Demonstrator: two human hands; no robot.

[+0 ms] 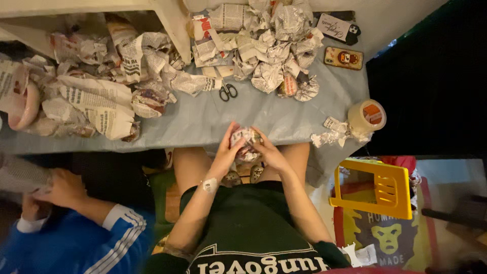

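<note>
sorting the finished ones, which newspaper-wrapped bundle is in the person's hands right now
The small newspaper bundle at the table's near edge, gripped between the left hand and right hand. All the other wrapped bundles lie untouched in piles farther back.

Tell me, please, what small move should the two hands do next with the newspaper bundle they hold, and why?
Probably fold the loose paper ends in tight. Both the left hand and the right hand clasp the newspaper bundle at the near edge of the table, and its paper still looks crumpled and loose. The tape roll stands far off to the right, so neither hand can tape yet.
</note>
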